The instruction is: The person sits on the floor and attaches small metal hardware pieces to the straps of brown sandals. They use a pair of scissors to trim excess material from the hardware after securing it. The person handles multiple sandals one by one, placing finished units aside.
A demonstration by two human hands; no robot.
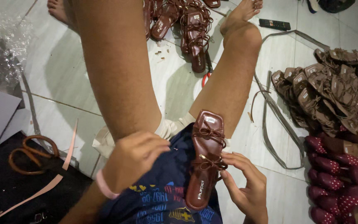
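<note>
Right hand (pixel 245 182) pinching brown sandal (pixel 206 157) on lap; left hand (pixel 135 159) curled, grip unclear; scissors (pixel 32 153), sandal pile (pixel 324 95) nearby

Glossy brown leather-look sandal (pixel 206 155) lies on matt printed cloth shorts (pixel 166 195) above smooth, shiny floor tiles (pixel 59 79).

Bare legs and feet; dark blue printed shorts (pixel 162 195); pink wristband (pixel 104 186).

One brown sandal (pixel 205 159), glossy, flat, square toe; two thin straps across it, each tied in a little bow; insole faces up with pale lettering at the heel; it's lying lengthwise on the lap, toe pointing away, heel nearest the camera, slightly tilted.
</note>
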